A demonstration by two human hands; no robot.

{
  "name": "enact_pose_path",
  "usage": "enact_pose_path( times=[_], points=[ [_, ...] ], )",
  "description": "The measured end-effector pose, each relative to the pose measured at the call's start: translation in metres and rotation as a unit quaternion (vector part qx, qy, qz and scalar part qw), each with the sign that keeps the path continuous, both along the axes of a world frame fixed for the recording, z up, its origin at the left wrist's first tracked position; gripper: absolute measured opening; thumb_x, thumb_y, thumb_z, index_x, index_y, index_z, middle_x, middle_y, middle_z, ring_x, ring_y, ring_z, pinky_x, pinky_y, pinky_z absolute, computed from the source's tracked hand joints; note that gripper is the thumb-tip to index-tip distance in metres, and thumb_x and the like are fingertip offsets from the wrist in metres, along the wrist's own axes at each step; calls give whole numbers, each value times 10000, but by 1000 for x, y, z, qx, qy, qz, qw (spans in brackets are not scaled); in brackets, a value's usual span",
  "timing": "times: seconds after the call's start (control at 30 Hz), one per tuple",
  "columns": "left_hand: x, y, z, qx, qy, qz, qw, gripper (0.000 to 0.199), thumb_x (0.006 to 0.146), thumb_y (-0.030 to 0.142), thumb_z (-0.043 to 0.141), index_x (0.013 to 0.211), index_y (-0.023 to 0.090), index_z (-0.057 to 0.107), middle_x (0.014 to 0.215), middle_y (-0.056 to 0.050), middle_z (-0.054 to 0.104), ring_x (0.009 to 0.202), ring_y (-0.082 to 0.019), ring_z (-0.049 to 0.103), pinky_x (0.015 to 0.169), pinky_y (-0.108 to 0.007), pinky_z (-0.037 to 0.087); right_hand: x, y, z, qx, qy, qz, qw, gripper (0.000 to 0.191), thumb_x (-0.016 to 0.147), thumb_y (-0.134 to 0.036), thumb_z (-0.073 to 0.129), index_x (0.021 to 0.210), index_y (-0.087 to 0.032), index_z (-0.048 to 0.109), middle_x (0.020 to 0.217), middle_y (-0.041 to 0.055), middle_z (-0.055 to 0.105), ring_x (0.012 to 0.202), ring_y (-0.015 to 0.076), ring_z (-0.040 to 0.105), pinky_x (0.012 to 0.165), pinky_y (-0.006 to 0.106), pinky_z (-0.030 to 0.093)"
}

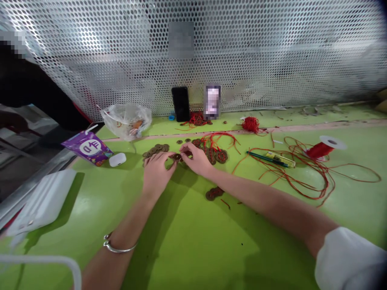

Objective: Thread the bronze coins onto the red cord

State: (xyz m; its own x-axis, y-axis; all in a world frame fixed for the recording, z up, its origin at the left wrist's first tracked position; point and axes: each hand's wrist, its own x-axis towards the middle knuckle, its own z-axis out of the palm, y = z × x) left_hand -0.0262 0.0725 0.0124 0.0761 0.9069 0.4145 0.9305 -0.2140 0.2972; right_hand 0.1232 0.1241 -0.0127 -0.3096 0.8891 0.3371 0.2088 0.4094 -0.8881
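Note:
Between my hands is a dark bronze coin with a hole [177, 156], pinched by the fingers of my left hand [157, 167]. My right hand [195, 158] has its thumb and fingertips closed at the coin's right edge. A pile of similar coins [159, 149] lies just behind my left hand. Behind and right of my right hand are coins tied with red cord [219, 155]. Under my right forearm sits another short row of coins [213, 193], partly hidden by the arm.
At right are a spool of red cord [319, 150], loose cord loops, a dark green pen [266, 159] and a yellow cutter [282, 159]. Two phones [180, 104] lean on the perforated metal screen [256, 52]. A purple drink pouch [87, 148], white case [117, 160] and plastic bag [125, 120] stand left.

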Motion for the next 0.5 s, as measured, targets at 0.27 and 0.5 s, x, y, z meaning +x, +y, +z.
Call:
enact_pose_path(
  times=[0.27,0.5],
  points=[
    [-9,7,-6,-35,-24,15,999,171,819,267,584,963,221,663,1012,-34,697,964,-245,618,830,-363,452,0,-3,1,4,-25,-19,999,123,822,-151,461,930,-183,511,913,41,617,798,150,617,738,292,501],
    [-12,10,-10,-52,-10,15,998,180,826,325,569,947,233,664,1051,-41,685,1024,-268,590,928,-414,425,52,61,42,101,-364,-175,909,488,907,-258,395,1392,-236,342,1235,104,547,945,223,598,770,332,485]
  ],
)
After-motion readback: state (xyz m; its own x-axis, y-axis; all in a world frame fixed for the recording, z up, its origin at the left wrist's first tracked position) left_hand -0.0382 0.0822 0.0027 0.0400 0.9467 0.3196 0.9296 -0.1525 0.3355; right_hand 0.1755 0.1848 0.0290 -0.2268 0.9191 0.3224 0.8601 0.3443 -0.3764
